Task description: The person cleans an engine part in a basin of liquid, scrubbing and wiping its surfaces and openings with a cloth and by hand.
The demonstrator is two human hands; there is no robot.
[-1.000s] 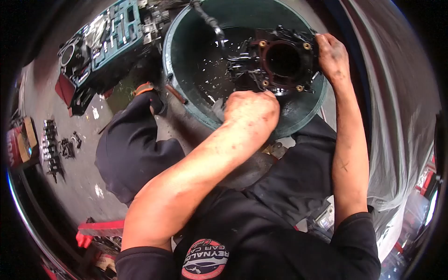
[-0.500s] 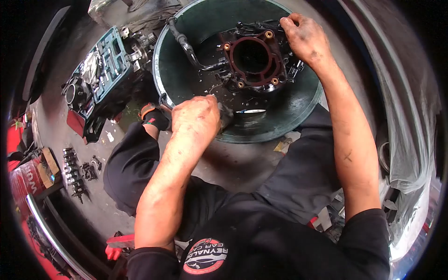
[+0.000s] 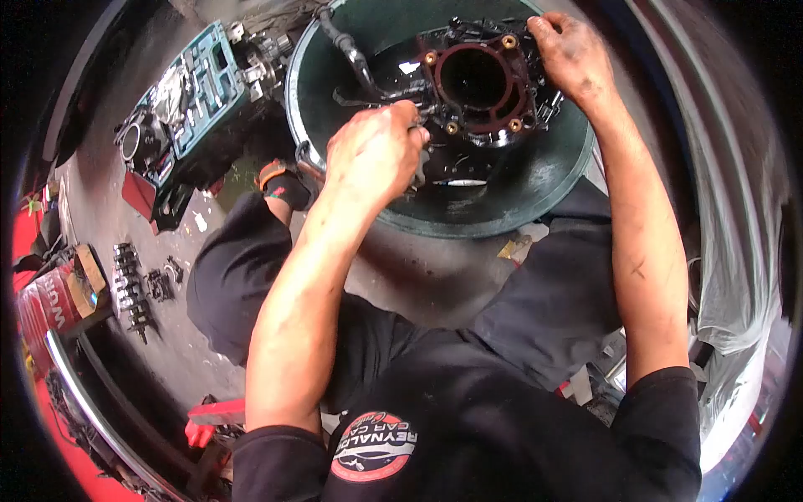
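Observation:
A dark, wet engine housing [image 3: 525, 117] with a wide round bore, a reddish-brown face and brass-coloured bushings sits in a round green basin [image 3: 548, 199]. My right hand [image 3: 573, 57] grips its upper right corner with curled fingers. Beside its lower left side, my left hand [image 3: 372, 155] is closed, thumb and fingers together. A greyish piece, partly hidden, shows under those fingers; its kind cannot be made out. From the basin's upper left rim, a dark hose with a bent pipe [image 3: 355, 63] runs down toward the housing.
A teal tool case [image 3: 201, 105] lies open at the left with metal parts around it. On the floor are a crankshaft [image 3: 130, 293] and small dark parts [image 3: 163, 283]. Clear plastic sheeting [image 3: 736, 251] hangs at the right. A red box [image 3: 54, 305] stands at far left.
My left hand has moved up and closer to the housing from the basin's near side. My right hand stays at the corner. The whole view has shifted slightly.

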